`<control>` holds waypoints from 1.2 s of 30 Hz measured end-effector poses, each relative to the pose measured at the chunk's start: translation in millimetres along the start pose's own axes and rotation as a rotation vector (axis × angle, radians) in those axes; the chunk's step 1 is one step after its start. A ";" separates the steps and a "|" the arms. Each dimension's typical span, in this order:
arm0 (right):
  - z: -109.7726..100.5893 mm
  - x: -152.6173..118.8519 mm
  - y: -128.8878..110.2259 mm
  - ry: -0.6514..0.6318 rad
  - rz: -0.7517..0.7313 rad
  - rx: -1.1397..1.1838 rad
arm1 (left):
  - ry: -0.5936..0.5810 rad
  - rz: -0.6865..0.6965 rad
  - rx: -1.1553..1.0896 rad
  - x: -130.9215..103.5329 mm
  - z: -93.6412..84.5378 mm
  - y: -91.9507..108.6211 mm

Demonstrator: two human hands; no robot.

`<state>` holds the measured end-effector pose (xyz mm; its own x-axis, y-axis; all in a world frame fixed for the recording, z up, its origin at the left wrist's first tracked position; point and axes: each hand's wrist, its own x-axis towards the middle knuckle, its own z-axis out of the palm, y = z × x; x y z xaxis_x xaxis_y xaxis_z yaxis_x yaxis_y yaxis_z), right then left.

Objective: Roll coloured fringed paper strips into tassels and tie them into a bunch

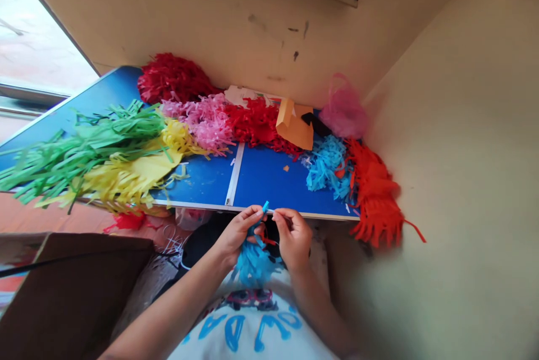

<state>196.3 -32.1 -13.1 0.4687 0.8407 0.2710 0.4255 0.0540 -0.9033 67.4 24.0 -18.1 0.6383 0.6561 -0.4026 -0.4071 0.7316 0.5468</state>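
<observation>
My left hand (236, 232) is closed in a pinch around the top of a light blue fringed paper tassel (255, 263). The tassel's strips hang down in front of my shirt, and its tip pokes up between thumb and finger. Close beside it, my right hand (295, 239) pinches a thin white strand, probably string (270, 212), that reaches to the tassel's top. Between the hands shows a small orange-red strip (268, 240), partly hidden by the fingers. Both hands are held just in front of the table edge.
On the blue table (202, 177) lie green (113, 130), yellow (143, 172), pink (206, 118), red (256, 121), blue (328, 166) and orange (374, 191) fringed paper. A yellow-orange paper piece (301, 127) and pink bag (343, 113) sit near the wall. A brown box (84, 292) stands left.
</observation>
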 end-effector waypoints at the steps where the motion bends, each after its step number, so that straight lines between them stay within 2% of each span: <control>1: 0.9 -0.1 0.7 0.004 -0.018 -0.024 | -0.003 -0.002 0.003 -0.3 1.0 0.3; 6: 3.9 -1.5 1.1 -0.036 -0.074 -0.039 | -0.019 -0.017 -0.019 -2.5 2.7 0.6; 11: 0.8 -3.4 3.7 -0.058 -0.031 -0.016 | -0.061 -0.026 -0.055 -3.4 1.6 0.3; 16: -0.9 -4.2 10.4 -0.125 0.063 0.087 | -0.027 0.019 -0.067 0.2 -1.7 -1.5; 20: -0.5 -3.0 8.4 -0.129 0.103 0.038 | -0.020 0.024 -0.051 1.6 -4.2 -3.6; 26: -2.6 -2.1 -1.2 -0.229 0.101 0.081 | 0.032 0.021 -0.040 2.1 -3.1 -3.8; 29: -2.0 -2.3 0.4 -0.216 0.077 0.006 | 0.040 0.024 0.000 2.4 -1.9 -5.8; 31: -2.0 -1.5 3.8 -0.189 0.065 -0.048 | 0.068 0.071 0.083 1.8 -0.9 -7.7; 33: -3.6 0.1 7.9 -0.213 0.079 -0.054 | 0.125 0.168 0.220 0.2 0.3 -9.1; 36: -7.8 3.0 13.3 -0.422 0.176 0.154 | 0.189 0.306 0.399 -3.1 1.7 -9.2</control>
<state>209.5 -33.1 -21.8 0.1551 0.9877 -0.0204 0.2332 -0.0567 -0.9708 70.4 15.0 -20.6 0.3854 0.8774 -0.2858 -0.2532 0.3984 0.8816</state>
